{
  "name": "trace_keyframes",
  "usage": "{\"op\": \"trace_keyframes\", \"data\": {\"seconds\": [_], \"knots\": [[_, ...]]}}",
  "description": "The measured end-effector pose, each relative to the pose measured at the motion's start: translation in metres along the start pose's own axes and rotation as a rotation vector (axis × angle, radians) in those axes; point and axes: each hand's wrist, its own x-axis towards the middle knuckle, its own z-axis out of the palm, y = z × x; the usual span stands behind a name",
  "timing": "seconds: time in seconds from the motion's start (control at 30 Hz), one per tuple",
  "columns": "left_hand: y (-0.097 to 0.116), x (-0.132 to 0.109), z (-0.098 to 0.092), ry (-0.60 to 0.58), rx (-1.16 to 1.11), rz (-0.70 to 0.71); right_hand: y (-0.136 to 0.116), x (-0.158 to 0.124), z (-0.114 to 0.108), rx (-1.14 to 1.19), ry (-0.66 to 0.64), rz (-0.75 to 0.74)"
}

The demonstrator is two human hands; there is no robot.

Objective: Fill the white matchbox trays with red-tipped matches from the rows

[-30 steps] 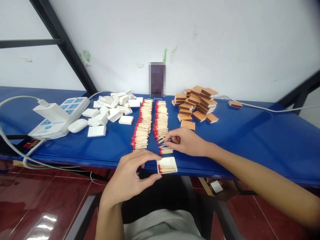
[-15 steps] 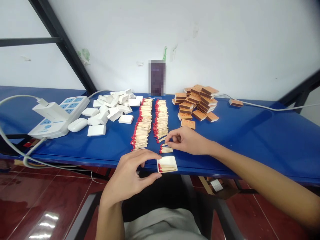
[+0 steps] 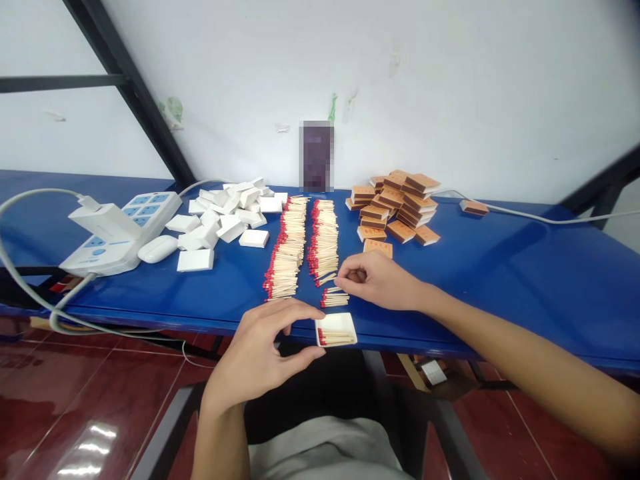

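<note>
Long match rows: two
Small match bunch: one
Filled tray: one
White box heap: one
Brown box heap: one
Power strip: one

White power strip, mouse, cables

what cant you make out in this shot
Head view only:
Dark rectangle at the back: pixelated.
Right hand: curled fingers hide whether it pinches any loose matches.
Print on the brown matchboxes: too small.
Matches in the white tray by the left hand: too small to count.
</note>
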Motion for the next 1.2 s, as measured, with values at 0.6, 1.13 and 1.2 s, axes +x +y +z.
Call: {"op": "trace_keyframes", "data": {"seconds": [0.6,1.13,1.2], "knots": [[0.001,0.000,-0.001,-0.004,-0.004,-0.003,0.009,0.005,0.004,-0.118,0.061,-0.163],[0.001,0.001,-0.002,-0.001,0.008,-0.005,0.001,0.001,-0.005,-0.148,-0.010,-0.110],[0.001,0.000,-0.002,0.000,0.008,-0.003,0.000,0.000,-0.006,-0.120,-0.036,-0.110]]}}
